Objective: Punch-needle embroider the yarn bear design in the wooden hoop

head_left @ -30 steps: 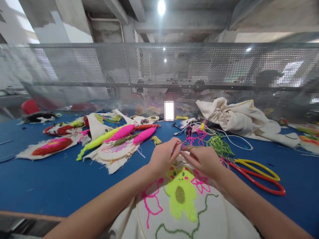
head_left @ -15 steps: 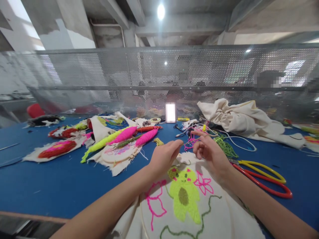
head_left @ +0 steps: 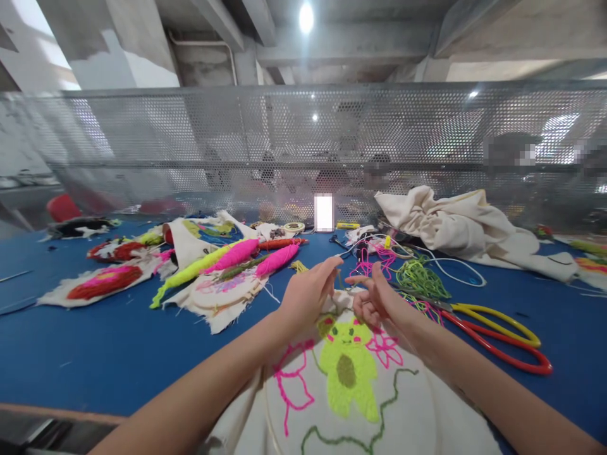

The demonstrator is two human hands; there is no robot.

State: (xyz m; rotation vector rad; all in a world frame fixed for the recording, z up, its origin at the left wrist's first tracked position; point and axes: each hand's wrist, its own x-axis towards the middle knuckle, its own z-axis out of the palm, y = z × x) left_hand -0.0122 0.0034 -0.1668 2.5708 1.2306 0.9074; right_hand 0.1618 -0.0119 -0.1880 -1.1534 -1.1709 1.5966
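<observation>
Embroidered white fabric (head_left: 412, 417) in a round hoop (head_left: 269, 411) lies in front of me. On it is a lime-green cat figure (head_left: 351, 370), with pink flower outlines and dark green wavy lines around it. Above the cat's head, my left hand (head_left: 308, 292) is closed with its fingertips together, and a strand of olive yarn (head_left: 339, 279) hangs at them. Facing it from close by is my right hand (head_left: 379, 300), its index finger pointing left and the other fingers curled. What the right fingers hold is too small to make out.
Scissors (head_left: 497, 335) with red and yellow handles lie at right, beside tangled green yarn (head_left: 422, 278). Pink yarn skeins (head_left: 279, 259) and another hooped embroidery (head_left: 222, 294) lie at left. Crumpled cream cloth (head_left: 455, 221) sits before a perforated metal screen (head_left: 284, 139).
My right hand has come down and turned, uncovering more of the green yarn behind it. My left hand has risen slightly, its fingertips now higher. The view has shifted slightly.
</observation>
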